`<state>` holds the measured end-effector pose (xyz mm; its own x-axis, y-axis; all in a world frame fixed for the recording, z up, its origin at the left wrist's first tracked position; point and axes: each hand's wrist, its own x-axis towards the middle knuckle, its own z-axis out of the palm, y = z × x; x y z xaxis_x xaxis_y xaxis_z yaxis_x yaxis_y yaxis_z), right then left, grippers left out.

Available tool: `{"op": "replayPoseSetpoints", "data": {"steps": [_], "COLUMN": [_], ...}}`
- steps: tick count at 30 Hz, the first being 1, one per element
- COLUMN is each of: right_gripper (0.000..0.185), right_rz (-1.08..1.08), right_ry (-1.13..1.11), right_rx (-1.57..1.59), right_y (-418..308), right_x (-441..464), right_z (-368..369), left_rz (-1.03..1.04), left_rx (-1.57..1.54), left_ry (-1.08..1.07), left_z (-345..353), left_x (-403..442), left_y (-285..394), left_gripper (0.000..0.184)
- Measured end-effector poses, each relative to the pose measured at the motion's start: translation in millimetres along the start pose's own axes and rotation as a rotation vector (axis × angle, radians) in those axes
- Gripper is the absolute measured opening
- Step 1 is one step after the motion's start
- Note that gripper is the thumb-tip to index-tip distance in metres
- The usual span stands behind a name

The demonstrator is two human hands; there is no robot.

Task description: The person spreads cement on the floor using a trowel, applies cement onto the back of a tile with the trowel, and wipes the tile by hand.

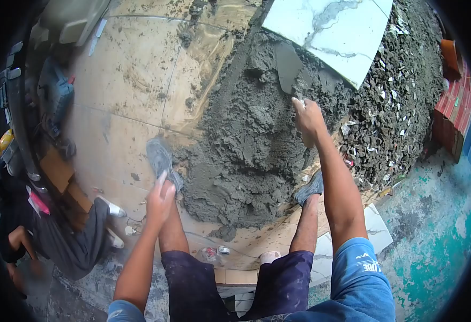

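Tan floor tiles (123, 70), spattered with grey, spread beneath my remote view, with a person in dark grey trousers (77, 241) at far left. Next along, the left hand (160, 201) appears near a grey shoe (160, 155), fingers partly curled; I cannot tell whether it holds anything. Wet mortar (246, 134) fills the center between the wearer's feet. Over its far part I see the trowel (288, 70), long axis running away from the wearer, tip leaning slightly left. The right hand (309, 121) is closed around its near end. A marbled tile (332, 32) crowds the blade's right side; rubble (396, 112) and a red block (455, 112) lie beyond.
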<state>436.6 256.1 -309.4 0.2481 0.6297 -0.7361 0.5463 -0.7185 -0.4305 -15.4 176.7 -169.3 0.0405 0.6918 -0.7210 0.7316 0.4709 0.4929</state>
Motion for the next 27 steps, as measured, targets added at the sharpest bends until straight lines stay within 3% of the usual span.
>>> {"op": "replayPoseSetpoints", "data": {"steps": [3, 4, 6, 9, 11, 13, 15, 16, 19, 21, 23, 25, 27], "right_gripper": [0.041, 0.041, 0.042, 0.042, 0.041, 0.039, 0.036, 0.034, 0.038, 0.034, 0.031, 0.035, 0.044], "right_rz": [0.157, 0.114, 0.038, -0.093, 0.138, 0.142, 0.363, 0.37, 0.257, 0.159, 0.278, 0.246, 0.03], "right_ry": [-0.011, 0.027, 0.104, 0.285, 0.138, 0.19, 0.102, 0.097, 0.078, 0.034, -0.046, -0.074, -0.123], "right_rx": [0.215, 0.2, 0.186, 0.033, 0.429, 0.434, 0.757, 0.789, 0.635, 0.362, 0.49, 0.397, 0.025], "right_y": [-24.6, -29.7, -49.0, -76.7, -74.2, -72.2, -84.1, -82.9, -72.3, -62.4, -46.2, -44.4, -23.0], "right_x": [-31.0, -31.9, -33.4, -16.9, -3.2, -5.3, -27.3, -32.4, -39.9, -29.4, -9.8, 4.4, 27.1], "right_z": [-0.2, 7.3, 27.0, 67.4, 95.4, 105.7, 95.8, 92.1, 56.3, 20.4, -5.2, -31.1, -38.2], "left_rz": [-0.172, -0.254, -0.169, -0.294, -0.285, -0.265, -0.271, -0.281, -0.309, -0.289, -0.269, -0.287, -0.279], "left_rx": [0.15, 0.228, 0.303, 0.376, 0.427, 0.488, 0.508, 0.523, 0.535, 0.55, 0.568, 0.579, 0.593], "left_ry": [-0.076, -0.109, -0.079, -0.136, -0.139, -0.21, -0.212, -0.217, -0.181, -0.181, -0.178, -0.18, -0.176], "left_z": [-16.5, -19.5, -17.9, -11.4, -4.1, -0.8, 2.8, 4.1, 12.4, 14.8, 15.2, 16.8, 19.1], "left_x": [-65.0, -88.4, -140.0, -202.3, -239.6, -262.7, -268.0, -269.0, -258.5, -253.5, -250.7, -247.6, -248.5], "left_y": [-2.2, -2.0, -20.3, -6.5, -5.9, -1.1, -1.7, -3.0, -10.5, -14.8, -15.5, -15.9, -17.0], "left_gripper": [0.054, 0.055, 0.057, 0.066, 0.071, 0.078, 0.08, 0.082, 0.082, 0.083, 0.084, 0.086, 0.086]}}
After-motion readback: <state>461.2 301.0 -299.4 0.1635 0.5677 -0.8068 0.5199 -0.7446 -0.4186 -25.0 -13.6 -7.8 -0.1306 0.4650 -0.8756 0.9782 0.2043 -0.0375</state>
